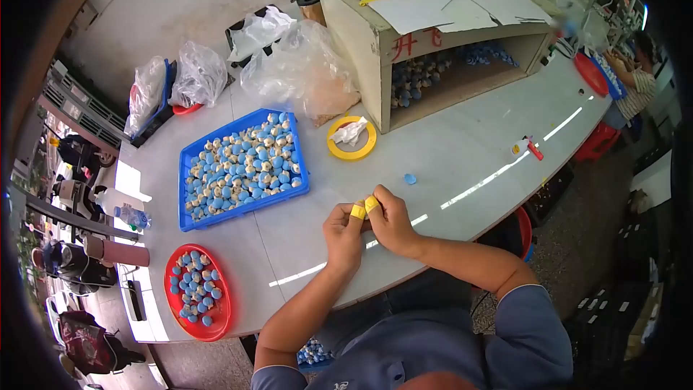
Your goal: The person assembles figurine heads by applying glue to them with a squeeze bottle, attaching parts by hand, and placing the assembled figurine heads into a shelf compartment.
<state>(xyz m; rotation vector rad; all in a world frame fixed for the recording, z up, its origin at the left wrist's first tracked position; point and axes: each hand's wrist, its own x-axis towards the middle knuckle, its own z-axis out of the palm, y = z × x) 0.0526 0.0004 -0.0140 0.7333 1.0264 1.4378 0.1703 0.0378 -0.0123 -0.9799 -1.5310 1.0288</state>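
My left hand (341, 237) and my right hand (394, 222) meet over the near edge of the table, fingers closed and thumbs side by side. Yellow tape wraps both thumb tips. Whatever they pinch between them is hidden by the fingers. Just beyond my hands a single small blue cap-like piece (410, 179) lies on the table. To the left, a blue tray (247, 211) holds many small blue-and-cream round pieces. A red oval plate (225, 310) at the lower left carries more of the same kind.
A yellow round dish (368, 149) with crumpled white tissue stands behind my hands. Farther back are plastic bags (289, 65) and a box-like shelf (354, 43) with more pieces inside. A red-and-white small bottle (534, 149) lies right. Another person (639, 87) sits at the far right.
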